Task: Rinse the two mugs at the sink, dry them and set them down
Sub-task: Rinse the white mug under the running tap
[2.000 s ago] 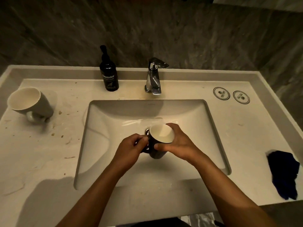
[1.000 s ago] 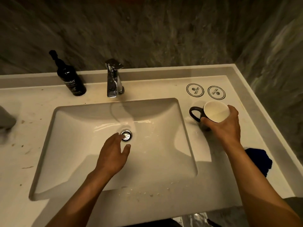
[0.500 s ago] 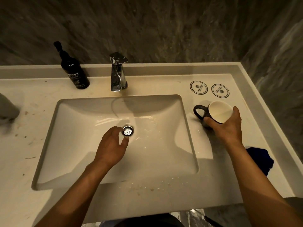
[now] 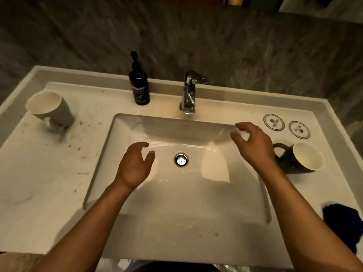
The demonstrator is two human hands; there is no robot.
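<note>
A dark mug (image 4: 298, 160) with a pale inside stands on the counter right of the sink (image 4: 125, 122), its handle pointing left. A grey mug (image 4: 53, 108) stands on the counter at the far left, handle toward me. My right hand (image 4: 253, 144) hovers over the basin's right edge, fingers apart and empty, just left of the dark mug. Over the basin, left of the drain (image 4: 181, 160), my left hand (image 4: 135, 165) is open and holds nothing. A blue cloth (image 4: 341, 218) lies at the counter's right front.
A chrome tap (image 4: 189, 95) stands behind the basin with no water running. A dark pump bottle (image 4: 139, 85) is left of it. Two round coasters (image 4: 274, 122) lie at the back right. Crumbs and specks dot the counter on the left.
My right hand has let go of the dark mug, which now stands on the right counter, and moved left over the basin. The view swung left, showing the grey mug again.
</note>
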